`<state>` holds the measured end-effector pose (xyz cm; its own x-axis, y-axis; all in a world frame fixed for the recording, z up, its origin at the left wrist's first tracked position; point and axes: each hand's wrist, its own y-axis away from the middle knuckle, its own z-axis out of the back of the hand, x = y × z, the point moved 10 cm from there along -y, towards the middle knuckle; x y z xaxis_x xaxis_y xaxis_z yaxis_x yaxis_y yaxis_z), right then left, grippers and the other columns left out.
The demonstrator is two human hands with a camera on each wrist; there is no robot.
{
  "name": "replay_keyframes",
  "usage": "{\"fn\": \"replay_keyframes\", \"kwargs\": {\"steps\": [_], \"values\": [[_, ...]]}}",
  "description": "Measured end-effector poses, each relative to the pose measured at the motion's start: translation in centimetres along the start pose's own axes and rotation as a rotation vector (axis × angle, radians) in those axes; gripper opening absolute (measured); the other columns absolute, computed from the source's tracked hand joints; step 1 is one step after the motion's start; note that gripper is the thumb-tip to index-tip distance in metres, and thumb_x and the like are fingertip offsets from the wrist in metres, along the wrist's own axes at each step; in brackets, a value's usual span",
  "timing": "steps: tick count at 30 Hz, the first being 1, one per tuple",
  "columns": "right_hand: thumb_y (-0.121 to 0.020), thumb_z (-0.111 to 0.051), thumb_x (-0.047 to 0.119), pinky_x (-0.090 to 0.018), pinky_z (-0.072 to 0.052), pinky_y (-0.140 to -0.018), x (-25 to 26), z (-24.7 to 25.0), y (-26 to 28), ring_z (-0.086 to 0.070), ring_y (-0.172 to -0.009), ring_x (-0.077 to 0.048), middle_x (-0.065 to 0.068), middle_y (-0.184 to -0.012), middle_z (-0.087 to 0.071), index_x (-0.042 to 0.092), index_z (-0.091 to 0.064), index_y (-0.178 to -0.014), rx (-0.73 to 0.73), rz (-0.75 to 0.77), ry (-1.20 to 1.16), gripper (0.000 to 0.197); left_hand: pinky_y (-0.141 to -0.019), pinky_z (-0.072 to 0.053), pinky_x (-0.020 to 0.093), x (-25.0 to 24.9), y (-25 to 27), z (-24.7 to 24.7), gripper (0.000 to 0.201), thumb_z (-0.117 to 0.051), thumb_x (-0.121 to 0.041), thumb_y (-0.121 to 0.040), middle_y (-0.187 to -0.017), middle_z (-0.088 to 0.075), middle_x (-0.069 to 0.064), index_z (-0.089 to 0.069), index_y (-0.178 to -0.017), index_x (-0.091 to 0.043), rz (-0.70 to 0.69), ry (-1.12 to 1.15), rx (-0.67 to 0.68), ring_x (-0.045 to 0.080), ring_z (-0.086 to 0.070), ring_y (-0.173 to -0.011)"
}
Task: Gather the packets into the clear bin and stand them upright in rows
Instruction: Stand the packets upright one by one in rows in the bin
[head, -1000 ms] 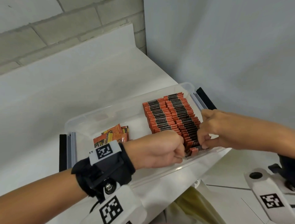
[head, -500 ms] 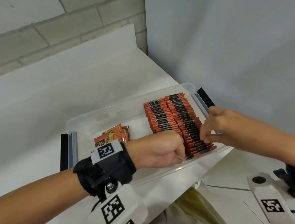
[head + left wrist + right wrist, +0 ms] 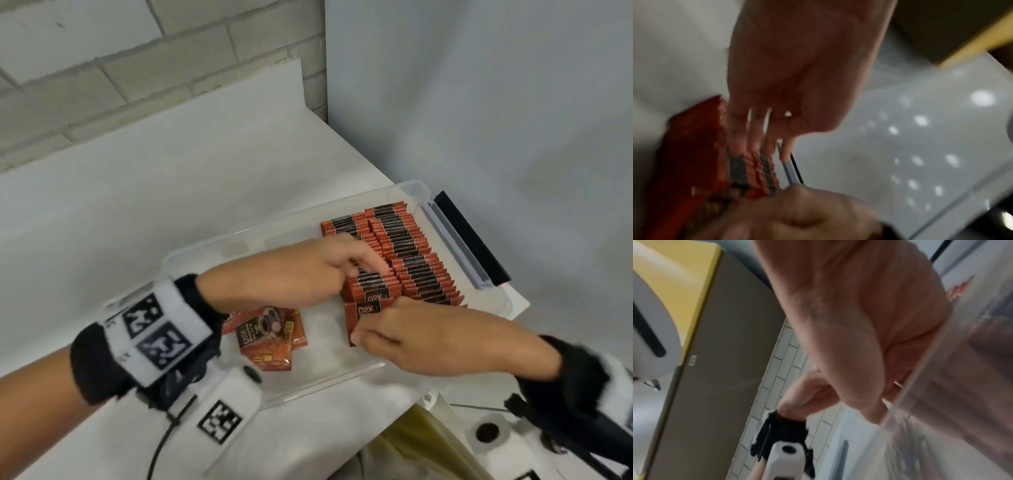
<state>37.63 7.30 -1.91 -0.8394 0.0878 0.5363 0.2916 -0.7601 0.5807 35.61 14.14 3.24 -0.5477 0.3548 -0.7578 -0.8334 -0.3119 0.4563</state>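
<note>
I see my left hand (image 3: 301,274) reaching across the clear bin (image 3: 342,380). Its fingers (image 3: 359,263) are stretched out and lie on top of the standing packets (image 3: 411,260). That grip is wide and holds nothing. In the left wrist view the fingers look straight too, but the picture is blurry.

My right hand (image 3: 421,339) is at the near side of the bin. Its fingers curl around one red packet (image 3: 363,315) and pinch it. This packet stands on its edge at the front end of the left row. The letters D2X show on its face.

The standing packets fill the right part of the bin in two rows, side by side. They are red with black bands on top. They are packed close and touch each other. The right row sits just beside the bin's right wall.

A small pile of loose packets (image 3: 270,339) lies flat on the bin floor, near my left wrist. It is apart from the rows.

The bin sits on a white bench (image 3: 137,192). Its right end hangs near the bench edge. A black bar (image 3: 469,236) runs along the right end of the bin. Each wrist has a black band with white marker blocks (image 3: 154,329).

The right wrist view is blurry. It shows my palm and the clear bin wall, not much more.
</note>
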Motion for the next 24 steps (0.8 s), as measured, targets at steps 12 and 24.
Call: {"fn": "replay_keyframes", "kwargs": {"steps": [12,24], "values": [[-0.105,-0.025,0.040,-0.029,-0.050,-0.083,0.1,0.5,0.0,-0.060,-0.089,-0.016,0.000,-0.106,-0.059,0.018,-0.046,-0.130,-0.108,-0.091,0.134,0.039,-0.092,-0.035,0.028,0.1,-0.9,-3.9,0.066,-0.036,-0.002,-0.092,-0.152,-0.016,-0.008,-0.016,-0.153,-0.019,-0.192,-1.111,0.227,0.018,-0.023,-0.120],[-0.104,-0.031,0.042,-0.027,-0.048,-0.074,-1.0,0.6,-0.1,-0.058,-0.086,-0.016,0.000,-0.101,-0.059,0.025,-0.055,-0.112,-0.101,-0.183,0.051,0.031,-0.093,-0.042,0.022,5.3,0.6,-4.5,0.039,-0.032,0.018,-0.088,-0.079,-0.056,-0.004,-0.052,-0.081,-0.015,0.353,0.650,0.084,0.006,-0.052,-0.080]]}}
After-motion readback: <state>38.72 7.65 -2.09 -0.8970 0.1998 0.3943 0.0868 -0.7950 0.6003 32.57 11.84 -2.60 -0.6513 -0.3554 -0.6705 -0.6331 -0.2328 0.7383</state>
